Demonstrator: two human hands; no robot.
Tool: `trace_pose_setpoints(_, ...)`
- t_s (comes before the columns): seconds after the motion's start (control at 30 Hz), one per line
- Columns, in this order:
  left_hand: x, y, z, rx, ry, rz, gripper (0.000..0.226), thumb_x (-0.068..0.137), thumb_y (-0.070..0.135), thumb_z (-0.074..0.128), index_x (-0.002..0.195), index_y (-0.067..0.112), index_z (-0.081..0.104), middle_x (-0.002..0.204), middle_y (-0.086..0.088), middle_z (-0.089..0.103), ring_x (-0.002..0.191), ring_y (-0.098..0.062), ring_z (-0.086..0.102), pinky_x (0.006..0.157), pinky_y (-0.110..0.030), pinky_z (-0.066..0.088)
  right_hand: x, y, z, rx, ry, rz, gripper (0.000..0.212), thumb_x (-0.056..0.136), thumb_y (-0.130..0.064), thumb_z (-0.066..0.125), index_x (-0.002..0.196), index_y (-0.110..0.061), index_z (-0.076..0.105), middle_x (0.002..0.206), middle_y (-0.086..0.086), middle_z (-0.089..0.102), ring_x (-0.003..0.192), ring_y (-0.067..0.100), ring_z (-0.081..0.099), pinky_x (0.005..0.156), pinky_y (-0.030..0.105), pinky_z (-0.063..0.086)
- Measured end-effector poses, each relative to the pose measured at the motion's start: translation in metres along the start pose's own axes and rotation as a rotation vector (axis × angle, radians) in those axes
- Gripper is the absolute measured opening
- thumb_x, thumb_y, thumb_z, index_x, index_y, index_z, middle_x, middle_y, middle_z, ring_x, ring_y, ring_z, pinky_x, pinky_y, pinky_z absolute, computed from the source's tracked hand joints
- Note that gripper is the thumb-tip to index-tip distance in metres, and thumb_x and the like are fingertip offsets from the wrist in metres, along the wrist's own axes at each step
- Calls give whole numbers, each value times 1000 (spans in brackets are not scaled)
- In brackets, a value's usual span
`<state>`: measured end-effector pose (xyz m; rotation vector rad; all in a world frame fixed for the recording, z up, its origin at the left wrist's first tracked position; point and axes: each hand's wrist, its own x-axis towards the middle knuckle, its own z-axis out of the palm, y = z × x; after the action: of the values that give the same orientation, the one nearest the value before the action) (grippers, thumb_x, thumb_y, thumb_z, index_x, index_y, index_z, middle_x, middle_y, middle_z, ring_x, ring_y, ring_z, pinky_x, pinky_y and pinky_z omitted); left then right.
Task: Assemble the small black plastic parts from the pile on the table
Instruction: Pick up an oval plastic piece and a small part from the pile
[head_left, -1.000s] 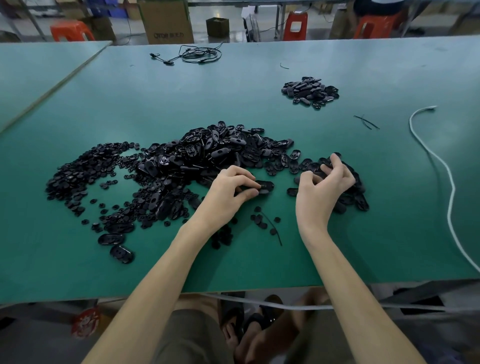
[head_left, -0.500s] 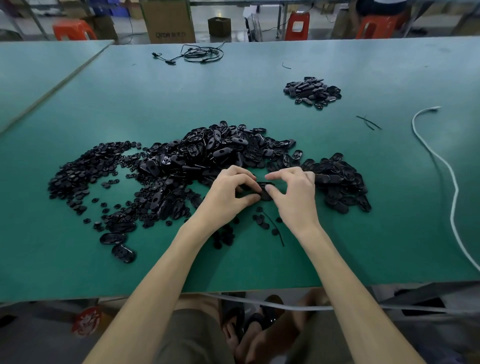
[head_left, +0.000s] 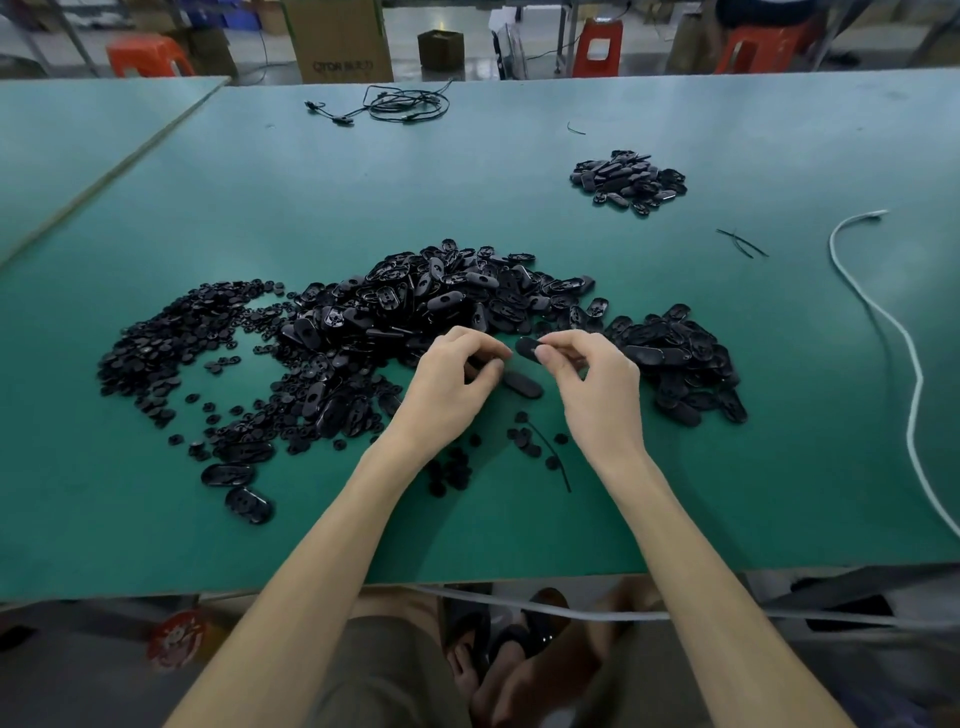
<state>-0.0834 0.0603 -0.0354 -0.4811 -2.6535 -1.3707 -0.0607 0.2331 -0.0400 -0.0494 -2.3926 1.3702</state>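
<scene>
A big pile of black oval shells (head_left: 415, 306) lies mid-table, with a spread of small round black parts (head_left: 166, 343) to its left and a smaller oval heap (head_left: 675, 353) to its right. My left hand (head_left: 452, 384) is curled around a black oval part (head_left: 522, 385) whose end sticks out past my thumb, low over the table. My right hand (head_left: 592, 389) pinches another black oval part (head_left: 527, 347) between thumb and forefinger, just above and right of the first. The two parts are close but apart.
A separate heap of black parts (head_left: 628, 179) sits far right. A few loose round bits (head_left: 524, 441) lie near my wrists. A white cord (head_left: 883, 322) runs down the right side, a black cable (head_left: 400, 104) lies far back, and thin black ties (head_left: 740, 241) lie right of centre.
My right hand left the right heap, came over to my left hand, and now holds an oval part lifted slightly apart from the one in my left hand.
</scene>
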Motion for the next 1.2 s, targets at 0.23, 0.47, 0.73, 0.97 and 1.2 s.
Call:
trace_pose_setpoints(0.23, 1, 2, -5, -175, 12, -28, 13, 101, 19, 68, 107, 13, 78, 108, 0, 73, 97, -19, 69, 89, -35, 56, -3, -5, 2, 149, -119, -33, 16, 91, -21, 81, 104, -28, 74, 97, -10, 72, 92, 5, 65, 80, 19, 48)
trace_pose_setpoints(0.47, 5, -2, -12, -706, 188, -259, 19, 105, 16, 61, 107, 1, 72, 88, -5, 78, 83, -13, 72, 82, -24, 57, -3, -4, -2, 163, -137, -13, 18, 80, -32, 89, 80, -32, 71, 85, -9, 69, 78, 12, 52, 72, 21, 40)
trace_pose_setpoints(0.73, 8, -9, -27, -1343, 132, -352, 21, 104, 14, 58, 115, -1, 69, 101, -8, 73, 92, -14, 69, 86, -23, 57, -1, -1, -14, 74, -430, -34, 20, 73, -36, 92, 86, -31, 77, 87, -5, 71, 80, 2, 48, 72, 9, 37)
trace_pose_setpoints(0.97, 6, -7, -22, -1295, -24, -311, 22, 101, 16, 60, 110, 1, 73, 104, -8, 74, 90, -13, 70, 82, -23, 58, -2, 2, -12, -55, -427, -128, 15, 80, -21, 88, 91, -22, 78, 84, -4, 65, 95, 1, 42, 80, 6, 31)
trace_pose_setpoints(1.2, 4, -5, -19, -1242, -131, -292, 25, 98, 18, 62, 113, 0, 72, 106, -9, 73, 91, -14, 69, 82, -24, 57, -4, 3, -6, -177, -351, -198, 14, 85, -21, 84, 94, -14, 77, 86, -4, 59, 92, 10, 42, 81, 12, 36)
